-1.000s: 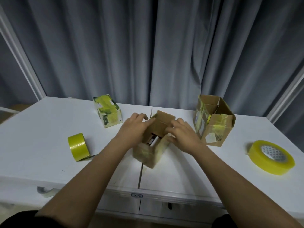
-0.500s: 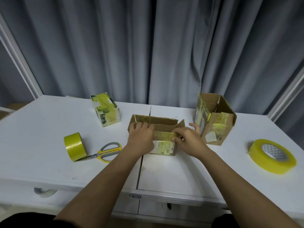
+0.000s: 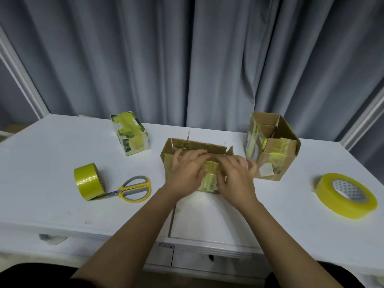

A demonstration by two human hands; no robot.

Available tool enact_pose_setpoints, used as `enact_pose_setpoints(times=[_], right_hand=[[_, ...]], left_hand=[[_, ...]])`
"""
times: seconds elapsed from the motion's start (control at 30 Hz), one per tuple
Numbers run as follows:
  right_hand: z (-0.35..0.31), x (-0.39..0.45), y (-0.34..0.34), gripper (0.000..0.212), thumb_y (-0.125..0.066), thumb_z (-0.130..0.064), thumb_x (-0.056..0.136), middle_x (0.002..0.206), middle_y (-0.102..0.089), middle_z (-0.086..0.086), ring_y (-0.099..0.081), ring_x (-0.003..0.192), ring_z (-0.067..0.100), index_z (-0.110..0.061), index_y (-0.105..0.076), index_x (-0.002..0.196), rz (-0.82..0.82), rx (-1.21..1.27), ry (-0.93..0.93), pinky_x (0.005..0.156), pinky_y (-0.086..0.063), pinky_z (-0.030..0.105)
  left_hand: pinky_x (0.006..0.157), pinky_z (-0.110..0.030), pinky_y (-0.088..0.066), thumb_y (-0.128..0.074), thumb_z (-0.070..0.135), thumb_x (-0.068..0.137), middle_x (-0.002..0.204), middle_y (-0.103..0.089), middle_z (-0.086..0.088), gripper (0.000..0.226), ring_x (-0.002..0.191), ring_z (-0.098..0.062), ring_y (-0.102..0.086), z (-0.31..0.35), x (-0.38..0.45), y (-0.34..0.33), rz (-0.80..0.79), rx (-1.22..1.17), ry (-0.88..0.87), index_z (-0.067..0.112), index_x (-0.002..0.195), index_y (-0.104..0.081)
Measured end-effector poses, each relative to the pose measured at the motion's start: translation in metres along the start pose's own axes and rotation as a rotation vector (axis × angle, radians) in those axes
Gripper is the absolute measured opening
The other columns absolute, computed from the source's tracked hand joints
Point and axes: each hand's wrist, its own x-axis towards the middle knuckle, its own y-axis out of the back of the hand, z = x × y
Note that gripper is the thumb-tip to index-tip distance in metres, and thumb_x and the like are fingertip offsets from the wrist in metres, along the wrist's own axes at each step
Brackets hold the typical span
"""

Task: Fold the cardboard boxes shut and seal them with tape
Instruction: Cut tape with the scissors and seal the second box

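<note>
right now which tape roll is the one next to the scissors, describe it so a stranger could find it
On the white table, look left of the hands. The tape roll stands on its edge, touching the scissors. The other roll, far right, lies flat and is wider.

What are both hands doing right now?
Left hand: open, fingers flat, pressing the middle box flap down.
Right hand: open, fingers spread on the same box.

Left hand (image 3: 188,171) and right hand (image 3: 235,175) lie palm-down together, fingers extended.
</note>
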Motion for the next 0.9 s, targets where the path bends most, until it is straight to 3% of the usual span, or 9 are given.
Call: enact_pose_setpoints(times=[0.1,0.2,0.3,0.37,0.43,0.53,0.7,0.77,0.9], right_hand=[[-0.024,-0.008,0.000,0.050,-0.059,-0.009,0.070,0.123,-0.057,0.007,-0.039,0.114,0.025,-0.015,-0.062,0.119,0.137,0.002,0.071,0.094,-0.023,0.039],[-0.062,-0.015,-0.012,0.031,-0.058,-0.007,0.071,0.106,-0.063,0.011,-0.046,0.096,0.028,-0.009,-0.068,0.101,0.171,0.049,0.295,0.078,-0.037,0.038],[-0.100,-0.017,-0.033,0.028,-0.065,0.008,0.068,0.095,-0.064,0.014,-0.057,0.082,0.034,-0.003,-0.068,0.093,-0.045,0.192,0.452,0.066,-0.048,0.041],[-0.124,-0.015,-0.051,0.026,-0.059,0.008,0.076,0.102,-0.063,0.015,-0.058,0.089,0.036,-0.002,-0.068,0.099,-0.226,0.246,0.487,0.074,-0.048,0.041],[-0.143,-0.011,-0.072,0.033,-0.050,0.003,0.085,0.121,-0.057,0.014,-0.052,0.110,0.034,-0.005,-0.064,0.114,-0.385,0.265,0.450,0.088,-0.043,0.041],[-0.164,-0.001,-0.101,0.044,-0.044,-0.002,0.091,0.142,-0.043,0.007,-0.037,0.130,0.024,-0.010,-0.050,0.134,-0.556,0.235,0.361,0.101,-0.032,0.031],[-0.184,0.028,-0.126,0.045,-0.050,-0.014,0.090,0.136,-0.043,0.011,-0.040,0.125,0.028,-0.009,-0.046,0.134,-0.812,0.098,0.284,0.100,-0.035,0.032],[-0.187,0.039,-0.127,0.036,-0.051,-0.020,0.093,0.127,-0.045,0.013,-0.045,0.116,0.030,-0.008,-0.051,0.126,-0.865,0.036,0.310,0.092,-0.038,0.033],[-0.191,0.049,-0.119,0.029,-0.054,-0.030,0.093,0.112,-0.049,0.012,-0.052,0.102,0.030,-0.006,-0.056,0.110,-0.847,-0.081,0.454,0.078,-0.041,0.034]], left_hand=[[0.112,-0.031,-0.005,-0.054,0.022,0.090,0.145,-0.039,0.002,0.050,0.134,-0.015,-0.030,-0.014,-0.028,0.015,0.147,-0.058,0.006,0.021,0.139,-0.044],[0.101,-0.034,-0.024,-0.057,0.010,0.086,0.132,-0.048,-0.005,0.046,0.121,-0.023,-0.041,-0.040,-0.062,0.034,0.313,-0.050,0.171,0.018,0.131,-0.053],[0.098,-0.041,-0.033,-0.061,0.005,0.084,0.130,-0.050,-0.013,0.042,0.119,-0.033,-0.045,-0.075,-0.093,0.055,0.318,0.036,0.360,0.012,0.125,-0.058],[0.100,-0.043,-0.033,-0.060,0.002,0.082,0.135,-0.047,-0.014,0.045,0.124,-0.036,-0.042,-0.098,-0.113,0.073,0.282,0.082,0.469,0.010,0.125,-0.058],[0.104,-0.041,-0.029,-0.059,-0.002,0.076,0.142,-0.041,-0.013,0.053,0.131,-0.034,-0.036,-0.118,-0.130,0.090,0.239,0.109,0.524,0.011,0.127,-0.057],[0.110,-0.040,-0.021,-0.056,0.000,0.073,0.153,-0.028,-0.008,0.063,0.141,-0.030,-0.021,-0.145,-0.145,0.110,0.084,0.181,0.460,0.015,0.133,-0.051],[0.115,-0.043,0.005,-0.053,0.026,0.086,0.159,-0.009,0.002,0.058,0.147,-0.017,0.003,-0.177,-0.137,0.119,-0.237,0.474,0.190,0.024,0.142,-0.036],[0.115,-0.046,0.006,-0.052,0.038,0.090,0.157,-0.015,0.001,0.052,0.147,-0.017,-0.001,-0.185,-0.128,0.119,-0.319,0.632,0.115,0.023,0.139,-0.038],[0.115,-0.048,0.002,-0.050,0.019,0.085,0.135,-0.042,-0.003,0.039,0.139,-0.020,-0.024,-0.194,-0.120,0.129,-0.315,0.782,0.056,0.017,0.123,-0.049]])
